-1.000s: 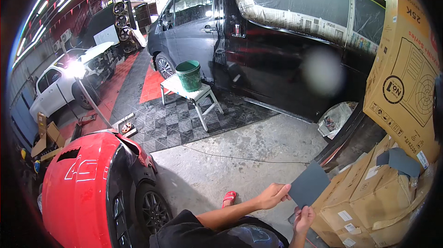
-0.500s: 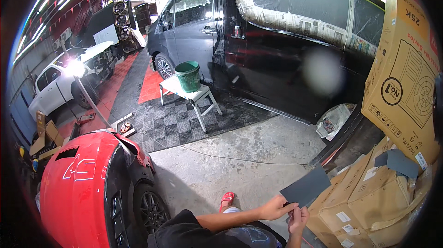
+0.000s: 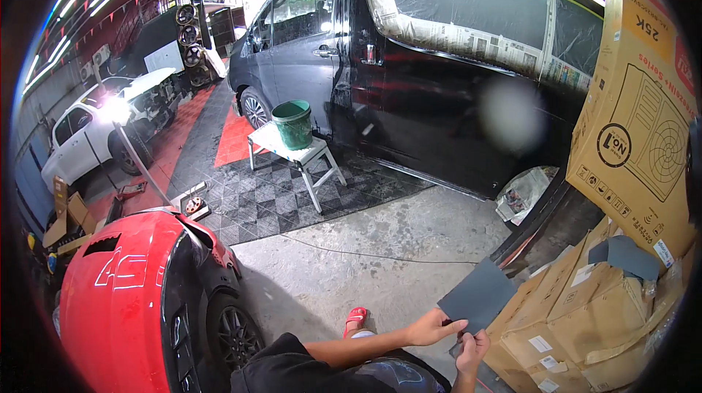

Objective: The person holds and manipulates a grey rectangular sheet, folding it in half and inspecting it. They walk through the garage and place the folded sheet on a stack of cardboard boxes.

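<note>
A dark grey sheet of sandpaper (image 3: 479,296) is stretched out flat in front of me at the lower right. My left hand (image 3: 437,328) grips its near left corner between thumb and fingers. At the near edge, my right hand (image 3: 472,349) pinches the same sheet, close beside the left thumb. The two hands almost touch, and part of the right fingers is hidden. More dark grey sheets (image 3: 630,257) lie on the cardboard boxes (image 3: 563,312) to the right of my hands.
A tall carton (image 3: 636,100) stands on those boxes. Ahead is a black van (image 3: 431,100) with papered windows. A green bucket (image 3: 292,130) sits on a white step stool (image 3: 316,150). A red car (image 3: 121,276) is at left, and a cable (image 3: 380,256) crosses the floor.
The view has shifted slightly. The fingers have moved a little along the sheet's near edge, and both hands still hold it.
</note>
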### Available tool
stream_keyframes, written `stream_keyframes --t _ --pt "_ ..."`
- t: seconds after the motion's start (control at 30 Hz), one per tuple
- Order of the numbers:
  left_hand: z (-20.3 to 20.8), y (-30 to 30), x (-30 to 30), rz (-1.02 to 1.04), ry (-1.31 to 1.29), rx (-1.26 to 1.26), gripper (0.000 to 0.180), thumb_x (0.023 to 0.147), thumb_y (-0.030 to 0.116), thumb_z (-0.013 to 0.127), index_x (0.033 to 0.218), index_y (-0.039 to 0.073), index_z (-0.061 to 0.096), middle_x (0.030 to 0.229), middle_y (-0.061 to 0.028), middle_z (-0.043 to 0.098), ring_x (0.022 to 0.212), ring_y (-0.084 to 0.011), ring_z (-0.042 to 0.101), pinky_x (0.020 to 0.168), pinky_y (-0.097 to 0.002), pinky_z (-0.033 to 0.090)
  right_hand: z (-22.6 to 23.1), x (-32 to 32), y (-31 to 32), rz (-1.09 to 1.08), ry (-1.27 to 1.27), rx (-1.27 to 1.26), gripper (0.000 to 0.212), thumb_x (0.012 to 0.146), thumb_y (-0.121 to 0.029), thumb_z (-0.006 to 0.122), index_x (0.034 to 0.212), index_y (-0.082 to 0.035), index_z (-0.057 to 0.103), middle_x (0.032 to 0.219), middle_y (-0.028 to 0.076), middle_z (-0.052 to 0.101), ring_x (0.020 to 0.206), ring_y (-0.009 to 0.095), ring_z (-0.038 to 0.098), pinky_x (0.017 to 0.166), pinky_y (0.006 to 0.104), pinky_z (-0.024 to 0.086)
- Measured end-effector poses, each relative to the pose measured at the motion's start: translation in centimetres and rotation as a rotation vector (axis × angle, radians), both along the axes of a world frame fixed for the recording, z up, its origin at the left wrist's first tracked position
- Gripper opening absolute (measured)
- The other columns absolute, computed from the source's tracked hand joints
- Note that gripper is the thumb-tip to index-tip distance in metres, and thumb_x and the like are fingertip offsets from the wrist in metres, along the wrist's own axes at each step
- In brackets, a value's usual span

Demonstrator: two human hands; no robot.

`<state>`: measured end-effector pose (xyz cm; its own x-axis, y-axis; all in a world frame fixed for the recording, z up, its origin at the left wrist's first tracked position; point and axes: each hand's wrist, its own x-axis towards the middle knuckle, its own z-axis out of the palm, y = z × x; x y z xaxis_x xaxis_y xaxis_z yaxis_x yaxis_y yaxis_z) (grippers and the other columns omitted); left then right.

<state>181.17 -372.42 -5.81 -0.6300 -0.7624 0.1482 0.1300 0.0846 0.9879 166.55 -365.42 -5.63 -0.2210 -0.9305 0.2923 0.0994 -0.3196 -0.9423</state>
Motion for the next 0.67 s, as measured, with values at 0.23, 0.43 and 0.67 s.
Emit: stream_keyframes --t 0.23,0.43,0.67 --pt "4.0 -0.2 1.6 -0.112 0.014 0.003 0.03 0.1 0.026 0.06 0.094 -0.002 0.065 0.083 0.0037 0.061 0.079 -0.0065 0.051 0.069 -0.0264 0.045 -0.4 0.0 -0.2 0.042 -0.083 0.084 0.013 0.09 -0.006 0.055 0.084 0.002 0.062 0.071 0.004 0.062 0.065 0.011 0.055 0.059 0.0265 0.043" --pt "3.1 -1.3 3.2 -0.041 -0.102 0.025 0.042 0.098 0.037 0.062 0.079 0.0 0.068 0.066 0.0021 0.056 0.064 -0.0051 0.047 0.056 -0.0274 0.038 -1.3 -0.6 -0.3 0.116 -0.085 0.031 0.014 0.09 -0.009 0.057 0.084 0.002 0.064 0.072 0.006 0.063 0.064 0.012 0.056 0.059 0.0272 0.044" --pt "3.3 -1.3 3.7 0.037 -0.105 -0.027 0.047 0.097 0.044 0.062 0.076 0.003 0.067 0.058 0.0022 0.051 0.057 -0.0054 0.041 0.05 -0.0278 0.034 -1.3 -0.6 -0.5 0.108 -0.062 0.064 0.014 0.092 -0.011 0.06 0.084 0.001 0.062 0.071 0.007 0.061 0.061 0.015 0.055 0.057 0.0271 0.043"
